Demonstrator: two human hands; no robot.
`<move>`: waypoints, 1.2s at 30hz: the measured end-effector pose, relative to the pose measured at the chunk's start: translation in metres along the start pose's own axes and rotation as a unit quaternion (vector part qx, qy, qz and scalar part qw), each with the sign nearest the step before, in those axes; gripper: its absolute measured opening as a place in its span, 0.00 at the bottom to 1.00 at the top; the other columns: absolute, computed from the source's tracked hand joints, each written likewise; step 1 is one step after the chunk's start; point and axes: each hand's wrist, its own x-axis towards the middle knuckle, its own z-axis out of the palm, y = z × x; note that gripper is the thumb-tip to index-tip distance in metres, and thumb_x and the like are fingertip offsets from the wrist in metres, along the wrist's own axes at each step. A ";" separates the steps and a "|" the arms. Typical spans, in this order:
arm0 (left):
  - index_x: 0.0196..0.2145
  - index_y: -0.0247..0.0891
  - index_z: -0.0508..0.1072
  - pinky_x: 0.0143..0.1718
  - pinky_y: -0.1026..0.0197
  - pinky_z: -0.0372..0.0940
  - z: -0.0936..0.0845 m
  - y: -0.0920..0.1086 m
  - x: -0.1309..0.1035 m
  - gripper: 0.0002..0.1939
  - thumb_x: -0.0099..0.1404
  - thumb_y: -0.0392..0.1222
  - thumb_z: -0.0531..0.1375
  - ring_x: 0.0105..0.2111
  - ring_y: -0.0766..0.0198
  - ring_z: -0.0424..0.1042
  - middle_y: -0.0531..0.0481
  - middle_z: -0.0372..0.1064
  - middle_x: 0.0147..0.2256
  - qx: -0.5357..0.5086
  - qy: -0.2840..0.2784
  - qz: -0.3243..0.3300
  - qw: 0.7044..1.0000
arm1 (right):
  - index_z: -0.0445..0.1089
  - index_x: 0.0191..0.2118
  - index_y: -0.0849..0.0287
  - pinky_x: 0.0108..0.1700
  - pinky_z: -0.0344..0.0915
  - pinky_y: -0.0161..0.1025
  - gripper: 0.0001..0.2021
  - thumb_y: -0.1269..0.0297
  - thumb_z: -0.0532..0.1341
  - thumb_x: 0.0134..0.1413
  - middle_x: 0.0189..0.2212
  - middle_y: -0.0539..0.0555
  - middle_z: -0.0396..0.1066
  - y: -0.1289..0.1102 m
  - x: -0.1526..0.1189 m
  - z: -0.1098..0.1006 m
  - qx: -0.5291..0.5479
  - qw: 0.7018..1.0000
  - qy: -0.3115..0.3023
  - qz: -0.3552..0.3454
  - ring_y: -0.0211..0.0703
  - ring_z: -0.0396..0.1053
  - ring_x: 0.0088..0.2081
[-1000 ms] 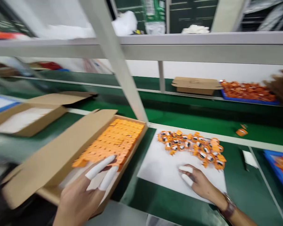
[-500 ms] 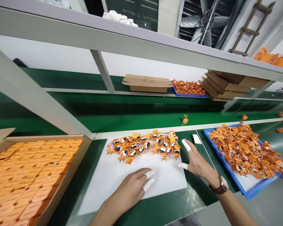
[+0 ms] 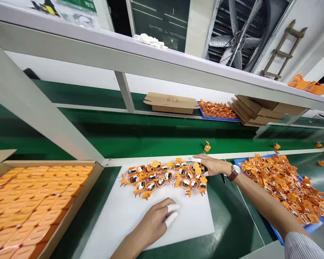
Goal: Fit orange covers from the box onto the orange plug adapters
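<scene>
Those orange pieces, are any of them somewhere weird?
Maybe: one orange piece sits alone on the green belt behind the white sheet, and two more pieces lie farther right. They look stray because many others are bunched on the sheet or in the blue tray, but might be there on purpose.

Smooth plastic is seen in the orange pieces, matt cardboard in the left-hand carton, slightly glossy surfacing on the green worktop, and matt cloth in the sleeve.
</scene>
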 end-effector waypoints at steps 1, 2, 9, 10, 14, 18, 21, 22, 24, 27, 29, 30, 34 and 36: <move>0.46 0.44 0.76 0.39 0.62 0.70 0.000 -0.001 0.000 0.13 0.72 0.37 0.53 0.36 0.62 0.76 0.48 0.74 0.41 -0.003 -0.002 -0.002 1.000 | 0.58 0.67 0.55 0.65 0.57 0.53 0.44 0.72 0.73 0.45 0.66 0.64 0.57 0.003 0.006 -0.002 0.003 1.000 -0.017 -0.022 0.58 0.57 0.65; 0.46 0.44 0.75 0.39 0.63 0.70 0.000 -0.001 0.000 0.12 0.72 0.37 0.53 0.36 0.62 0.76 0.48 0.74 0.41 -0.006 -0.004 -0.004 1.000 | 0.59 0.67 0.55 0.64 0.59 0.52 0.43 0.72 0.73 0.44 0.64 0.63 0.60 0.006 0.011 -0.003 0.007 0.999 -0.032 -0.042 0.57 0.60 0.63; 0.43 0.43 0.75 0.41 0.63 0.70 -0.002 -0.001 0.002 0.11 0.71 0.35 0.53 0.38 0.61 0.76 0.49 0.74 0.40 -0.007 -0.014 -0.014 1.000 | 0.70 0.53 0.55 0.57 0.65 0.46 0.28 0.74 0.70 0.43 0.50 0.57 0.70 0.017 0.030 0.003 0.036 0.992 -0.059 -0.103 0.53 0.67 0.53; 0.43 0.42 0.75 0.42 0.63 0.70 -0.002 -0.001 0.002 0.11 0.71 0.35 0.53 0.39 0.61 0.76 0.48 0.75 0.41 -0.007 -0.014 -0.015 1.000 | 0.71 0.51 0.56 0.57 0.65 0.45 0.26 0.75 0.69 0.43 0.49 0.58 0.70 0.017 0.031 0.004 0.035 0.992 -0.056 -0.105 0.53 0.66 0.53; 0.43 0.42 0.76 0.44 0.63 0.71 0.001 -0.003 0.000 0.11 0.72 0.36 0.53 0.41 0.61 0.77 0.47 0.75 0.43 -0.007 -0.014 -0.009 1.000 | 0.70 0.51 0.58 0.57 0.65 0.46 0.25 0.80 0.64 0.44 0.49 0.60 0.69 0.012 0.030 0.005 0.029 0.995 -0.038 -0.093 0.52 0.66 0.53; 0.45 0.43 0.75 0.45 0.63 0.71 0.002 -0.004 -0.001 0.11 0.72 0.37 0.53 0.41 0.61 0.77 0.48 0.75 0.43 -0.008 -0.008 -0.002 1.000 | 0.69 0.56 0.58 0.59 0.63 0.47 0.27 0.79 0.64 0.49 0.52 0.61 0.67 0.012 0.026 0.008 0.025 0.996 -0.016 -0.087 0.52 0.65 0.56; 0.44 0.44 0.75 0.44 0.64 0.71 0.000 -0.004 0.000 0.11 0.72 0.38 0.53 0.40 0.62 0.77 0.49 0.75 0.42 -0.013 -0.014 -0.004 1.000 | 0.70 0.55 0.58 0.59 0.63 0.46 0.23 0.76 0.64 0.52 0.52 0.60 0.68 0.015 0.025 0.013 0.027 0.996 0.010 -0.087 0.51 0.66 0.55; 0.44 0.44 0.75 0.43 0.64 0.71 -0.001 -0.003 0.001 0.11 0.72 0.38 0.53 0.40 0.62 0.77 0.49 0.75 0.41 -0.013 -0.017 -0.006 1.000 | 0.71 0.54 0.57 0.58 0.64 0.45 0.21 0.75 0.64 0.53 0.50 0.59 0.69 0.015 0.025 0.014 0.029 0.996 0.017 -0.087 0.50 0.67 0.54; 0.43 0.43 0.75 0.43 0.64 0.71 -0.001 -0.002 0.001 0.11 0.73 0.39 0.53 0.39 0.62 0.77 0.48 0.75 0.41 -0.009 -0.017 -0.010 1.000 | 0.72 0.50 0.58 0.55 0.66 0.44 0.16 0.71 0.65 0.55 0.47 0.58 0.70 0.015 0.026 0.015 0.031 0.996 0.029 -0.084 0.49 0.68 0.51; 0.42 0.42 0.75 0.41 0.64 0.72 -0.001 -0.002 0.002 0.11 0.73 0.39 0.52 0.38 0.62 0.77 0.48 0.75 0.41 -0.001 -0.011 -0.011 1.000 | 0.73 0.48 0.58 0.51 0.68 0.43 0.13 0.64 0.66 0.58 0.43 0.57 0.71 0.014 0.026 0.011 0.037 0.995 0.057 -0.075 0.48 0.69 0.46; 0.42 0.43 0.76 0.42 0.65 0.72 -0.001 -0.002 0.002 0.12 0.73 0.39 0.52 0.39 0.63 0.78 0.48 0.76 0.41 0.004 -0.005 -0.003 1.000 | 0.72 0.47 0.58 0.49 0.69 0.42 0.13 0.60 0.66 0.59 0.42 0.56 0.71 0.015 0.022 0.004 0.043 0.994 0.084 -0.059 0.46 0.70 0.44; 0.43 0.43 0.76 0.43 0.66 0.73 0.000 -0.003 0.002 0.12 0.73 0.40 0.52 0.40 0.63 0.78 0.48 0.76 0.42 0.007 -0.001 0.003 1.000 | 0.72 0.47 0.58 0.49 0.69 0.41 0.14 0.59 0.67 0.58 0.42 0.56 0.71 0.015 0.017 -0.001 0.047 0.993 0.100 -0.047 0.46 0.70 0.44; 0.47 0.46 0.77 0.48 0.67 0.73 0.006 -0.020 -0.005 0.11 0.71 0.45 0.56 0.44 0.63 0.79 0.50 0.78 0.47 0.026 0.031 0.021 0.999 | 0.70 0.50 0.59 0.49 0.69 0.42 0.20 0.55 0.69 0.55 0.45 0.58 0.70 0.018 -0.032 -0.034 0.053 0.983 0.174 0.040 0.47 0.71 0.44; 0.48 0.48 0.77 0.49 0.67 0.73 0.010 -0.037 -0.012 0.13 0.69 0.47 0.58 0.46 0.61 0.80 0.52 0.77 0.50 0.040 0.053 0.031 0.997 | 0.69 0.51 0.59 0.51 0.68 0.42 0.22 0.55 0.69 0.54 0.48 0.58 0.69 0.014 -0.079 -0.055 0.036 0.971 0.214 0.097 0.47 0.71 0.46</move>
